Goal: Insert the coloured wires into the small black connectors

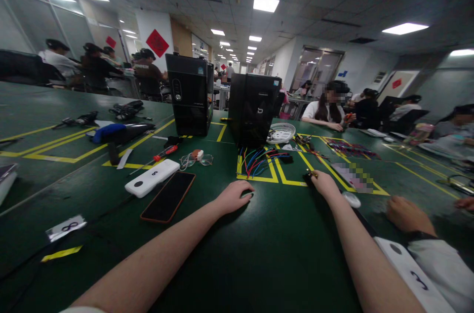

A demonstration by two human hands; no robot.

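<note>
My left hand (234, 197) rests on the green table (274, 249), fingers loosely bent and thumb apart, with nothing in it. Just beyond it lies a spread of red, blue and black wires (255, 161) inside a yellow tape outline. My right hand (324, 184) is closed in a pinch at the near edge of another taped area. A small dark and brass-coloured piece (311, 173) shows at its fingertips, too small to name. Beyond the wires stands a black computer case (253, 108).
A second black case (188, 96) stands at the back left. Left of my hand lie a phone (168, 198), a white power bank (152, 178), glasses (196, 159) and a red-handled screwdriver (163, 153). A white basket (281, 132) sits behind. A neighbour's hand (410, 215) rests at right.
</note>
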